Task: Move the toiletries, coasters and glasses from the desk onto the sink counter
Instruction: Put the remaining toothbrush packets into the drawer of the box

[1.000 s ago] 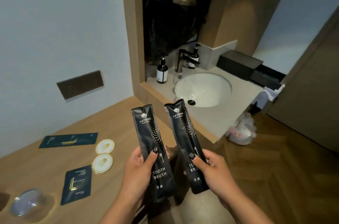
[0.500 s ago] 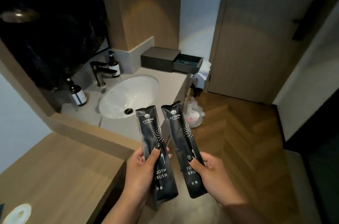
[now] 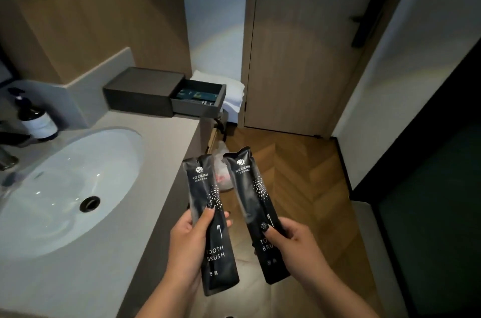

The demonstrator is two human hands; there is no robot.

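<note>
Toothbrush packets, two of them, long and black, are held upright side by side in the air, just off the front edge of the counter (image 3: 161,151). The left packet (image 3: 210,226) is gripped by the left hand (image 3: 191,242), thumb across its front and fingers curled behind. The right packet (image 3: 257,213) is pinched the same way by the right hand (image 3: 294,242). The two packets stand slightly apart, not touching.

Neither packet has been set down yet, so this carry seems about half finished. The desk is out of view, so what remains there cannot be told; no coasters or glasses show on the counter.

To the left, the white sink (image 3: 67,187) takes up most of the counter. A bare strip runs between the sink's rim and the counter's front edge, and a wider bare patch lies further back, in front of a dark box (image 3: 140,94) with its drawer (image 3: 197,99) pulled open. A pump bottle (image 3: 36,120) stands behind the sink by the wall. To the right, wooden floor (image 3: 299,174) and a closed door (image 3: 299,44) leave open room for the arms.
</note>
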